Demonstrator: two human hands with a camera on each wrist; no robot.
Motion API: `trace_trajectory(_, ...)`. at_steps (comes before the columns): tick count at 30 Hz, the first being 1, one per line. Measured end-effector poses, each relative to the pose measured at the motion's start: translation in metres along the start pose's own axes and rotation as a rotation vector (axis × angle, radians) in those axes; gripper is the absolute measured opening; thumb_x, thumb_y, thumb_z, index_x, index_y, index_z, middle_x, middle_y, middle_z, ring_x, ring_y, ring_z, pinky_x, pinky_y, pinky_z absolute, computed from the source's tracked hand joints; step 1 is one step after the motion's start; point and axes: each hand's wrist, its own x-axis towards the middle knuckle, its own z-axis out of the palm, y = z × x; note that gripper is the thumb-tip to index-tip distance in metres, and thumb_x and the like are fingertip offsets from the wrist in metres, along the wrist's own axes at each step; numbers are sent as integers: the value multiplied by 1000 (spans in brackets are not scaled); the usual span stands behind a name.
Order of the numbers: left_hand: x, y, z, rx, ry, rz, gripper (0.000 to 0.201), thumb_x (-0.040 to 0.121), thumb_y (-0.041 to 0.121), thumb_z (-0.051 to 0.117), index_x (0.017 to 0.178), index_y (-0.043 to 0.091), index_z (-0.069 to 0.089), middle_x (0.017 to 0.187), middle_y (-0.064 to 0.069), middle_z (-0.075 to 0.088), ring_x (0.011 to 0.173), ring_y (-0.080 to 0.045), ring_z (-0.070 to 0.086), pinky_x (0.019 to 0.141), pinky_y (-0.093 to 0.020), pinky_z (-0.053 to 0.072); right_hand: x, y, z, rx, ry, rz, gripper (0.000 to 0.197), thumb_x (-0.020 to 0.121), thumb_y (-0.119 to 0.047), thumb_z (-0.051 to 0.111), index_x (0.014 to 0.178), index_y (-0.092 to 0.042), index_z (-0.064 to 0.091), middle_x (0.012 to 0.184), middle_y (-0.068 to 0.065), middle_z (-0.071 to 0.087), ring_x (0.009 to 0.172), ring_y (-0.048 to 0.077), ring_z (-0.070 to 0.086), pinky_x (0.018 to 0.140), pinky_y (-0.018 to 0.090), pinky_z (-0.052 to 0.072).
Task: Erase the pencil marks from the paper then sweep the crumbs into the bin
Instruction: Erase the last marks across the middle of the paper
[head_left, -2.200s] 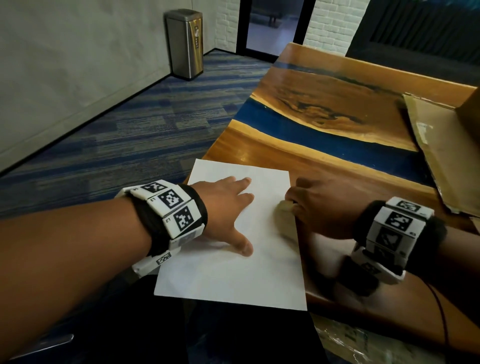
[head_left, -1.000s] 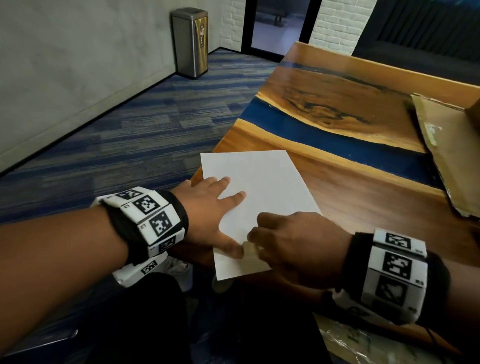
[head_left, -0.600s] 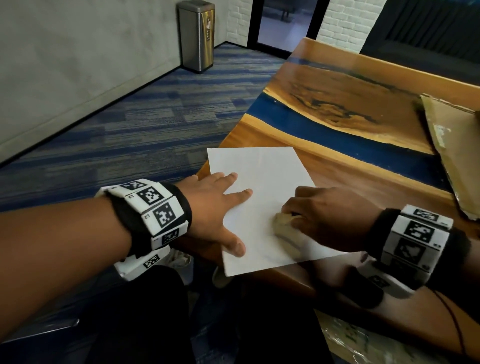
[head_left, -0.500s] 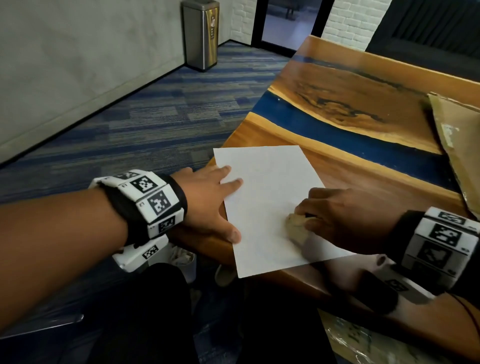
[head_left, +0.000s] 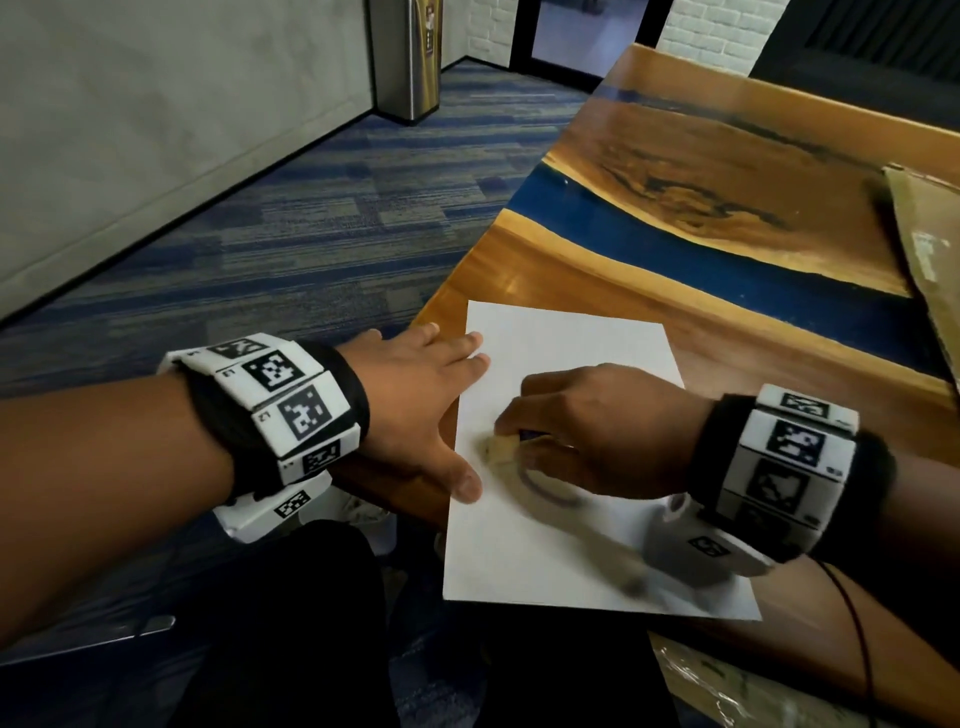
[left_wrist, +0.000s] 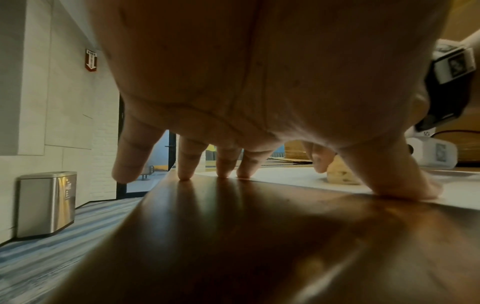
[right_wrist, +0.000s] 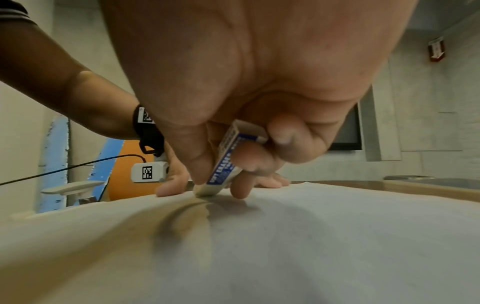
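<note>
A white sheet of paper (head_left: 571, 364) lies at the near left corner of the wooden table (head_left: 727, 156), its near edge past the table edge. My right hand (head_left: 597, 431) grips a white eraser in a blue sleeve (right_wrist: 228, 162) and presses its tip onto the paper (right_wrist: 337, 236). A curved dark pencil mark (head_left: 545, 493) shows just below the eraser (head_left: 501, 447). My left hand (head_left: 426, 405) lies flat with fingers spread, thumb (left_wrist: 405, 185) and fingertips pressing the paper's left edge (left_wrist: 285, 179). A steel bin (head_left: 408, 57) stands far off by the wall.
Flattened cardboard (head_left: 930, 270) lies at the table's right side. A blue resin strip (head_left: 727, 260) crosses the table top. Blue striped carpet (head_left: 260, 234) stretches between the table and the bin (left_wrist: 46, 203). Crinkled plastic (head_left: 753, 691) sits below the table's near edge.
The right hand has rubbed back and forth and now sits further left on the sheet, close to the left thumb. The paper has shifted and turned under it. The left hand stays pressed at the left edge.
</note>
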Motion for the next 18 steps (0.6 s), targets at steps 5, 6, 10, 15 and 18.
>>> trace_trajectory(5, -2, 1, -1, -1, 0, -4, 136, 55, 101, 49, 160, 34, -5, 168, 16, -17, 156, -24, -7, 115, -64, 29, 33, 31, -13, -133, 103, 314, 30, 99, -38, 47, 125, -28, 60, 116, 0, 62, 99, 25, 60, 82, 42, 55)
trace_trajectory(6, -1, 1, -1, 2, -2, -5, 136, 55, 101, 49, 160, 34, -5, 168, 16, -17, 156, -24, -6, 114, -64, 30, 35, 34, -12, -162, 117, 333, 30, 99, -37, 47, 123, -26, 60, 114, 1, 62, 96, 26, 60, 79, 42, 55)
trace_trajectory(10, -3, 1, -2, -33, -8, -5, 135, 57, 99, 52, 160, 34, -5, 168, 16, -17, 156, -24, -8, 115, -64, 27, 26, 0, -6, -79, -2, 58, 28, 100, -39, 48, 123, -28, 59, 108, -4, 56, 91, 20, 59, 80, 37, 53)
trace_trajectory(15, -3, 1, -2, -13, -7, -3, 136, 56, 100, 49, 160, 33, -8, 168, 15, -17, 156, -24, -8, 115, -64, 30, 39, 43, -21, -215, 64, 349, 28, 100, -37, 46, 121, -27, 61, 113, -1, 63, 96, 23, 59, 83, 40, 55)
trace_trajectory(18, -5, 3, -4, -6, -12, -7, 136, 58, 99, 50, 161, 32, -8, 168, 13, -18, 156, -25, -8, 114, -64, 31, 30, 28, -14, -242, 40, 188, 29, 101, -38, 46, 125, -28, 58, 113, -2, 59, 94, 22, 59, 82, 41, 55)
